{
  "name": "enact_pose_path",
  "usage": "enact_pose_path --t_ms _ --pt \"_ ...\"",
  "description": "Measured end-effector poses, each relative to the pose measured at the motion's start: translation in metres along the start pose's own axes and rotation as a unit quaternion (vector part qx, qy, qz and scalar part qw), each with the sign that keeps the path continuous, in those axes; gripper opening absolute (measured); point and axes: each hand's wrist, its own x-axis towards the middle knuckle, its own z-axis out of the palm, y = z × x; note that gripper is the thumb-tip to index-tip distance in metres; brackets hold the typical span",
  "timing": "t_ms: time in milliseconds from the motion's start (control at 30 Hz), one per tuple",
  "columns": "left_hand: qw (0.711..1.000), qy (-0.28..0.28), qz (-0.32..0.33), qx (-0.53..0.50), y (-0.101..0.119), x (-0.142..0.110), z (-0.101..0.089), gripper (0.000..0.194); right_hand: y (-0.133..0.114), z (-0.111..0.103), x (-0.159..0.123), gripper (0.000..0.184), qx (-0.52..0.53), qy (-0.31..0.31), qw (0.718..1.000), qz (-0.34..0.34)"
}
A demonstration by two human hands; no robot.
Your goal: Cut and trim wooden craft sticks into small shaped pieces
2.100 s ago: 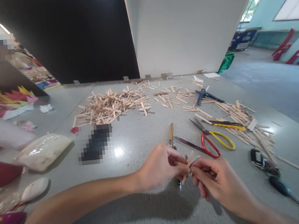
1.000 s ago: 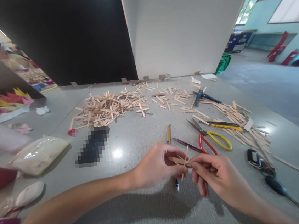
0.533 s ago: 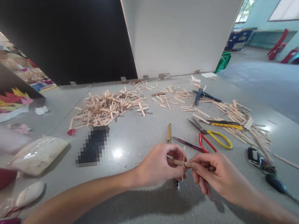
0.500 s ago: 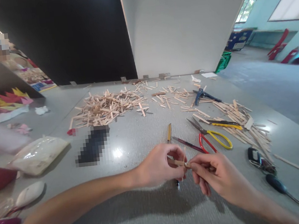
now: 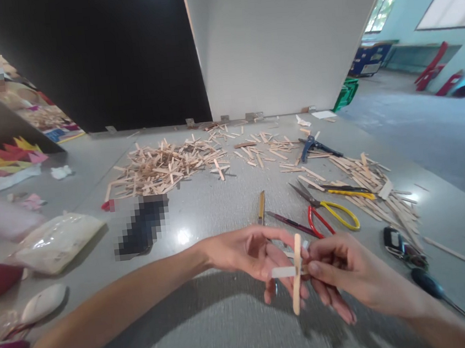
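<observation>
A small cross of wooden craft sticks [image 5: 298, 289] is pinched at one arm between the thumb and fingers of my right hand [image 5: 346, 273]. One stick stands nearly upright; the other runs sideways, its left end bright in the light. My left hand [image 5: 253, 255] lies just behind and left of the cross with its fingers spread. Its index finger reaches towards my right fingertips, and I cannot tell whether it touches the sticks. Beyond the hands lie a yellow cutter knife [image 5: 262, 207], a dark red pen-like tool [image 5: 290, 223] and scissors [image 5: 319, 206] with red and yellow handles.
A heap of stick crosses [image 5: 169, 164] lies at the back left, loose sticks [image 5: 397, 203] at the right. Around them are blue-handled pliers [image 5: 310, 146], keys [image 5: 402, 247], a black-handled awl [image 5: 431, 286], a plastic bag [image 5: 59, 242] and a white mouse [image 5: 44, 304]. Upright boards [image 5: 264, 43] close the back.
My left hand has loosened from the sticks and its fingers have spread. The cross has turned in my right hand, so its long stick now faces me nearly upright.
</observation>
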Motion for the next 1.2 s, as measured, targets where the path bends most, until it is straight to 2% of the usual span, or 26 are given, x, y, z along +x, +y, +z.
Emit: enact_pose_path --t_ms 167,300,500,633,700,800,867,933,1033,1200 --pt "1.0 0.021 -0.008 0.001 -0.006 0.002 0.0 0.063 0.003 0.002 0.0 0.053 0.038 -0.014 0.999 0.007" --pt "1.0 0.006 -0.008 -0.018 -0.008 0.001 -0.001 0.06 0.003 0.003 -0.001 0.053 0.04 -0.02 0.999 0.004" --pt "1.0 0.001 0.0 -0.027 -0.009 -0.001 -0.001 0.051 0.0 0.005 0.0 0.057 0.02 -0.011 1.0 0.018" --pt "0.999 0.005 0.03 -0.021 -0.002 -0.001 0.001 0.05 -0.002 0.005 0.002 0.056 0.004 0.021 1.0 -0.006" --pt "0.998 0.046 0.044 -0.004 0.004 -0.001 0.003 0.052 -0.003 0.004 0.003 0.056 -0.009 0.066 0.997 -0.03" --pt "0.985 0.161 0.059 0.031 0.01 -0.001 0.006 0.05 -0.003 0.004 0.007 0.056 -0.03 0.147 0.987 -0.06" --pt "0.967 0.24 0.059 0.059 0.009 0.001 0.008 0.042 0.0 0.006 0.009 0.054 -0.044 0.175 0.981 -0.074" --pt "0.95 0.293 0.061 0.09 0.004 0.003 0.011 0.038 0.004 0.008 0.011 0.049 -0.055 0.184 0.978 -0.077" --pt "0.938 0.323 0.057 0.112 -0.005 0.007 0.017 0.042 0.011 0.013 0.012 0.045 -0.067 0.179 0.979 -0.068" --pt "0.922 0.358 0.044 0.144 -0.009 0.008 0.028 0.042 0.015 0.019 0.013 0.05 -0.086 0.194 0.975 -0.062"
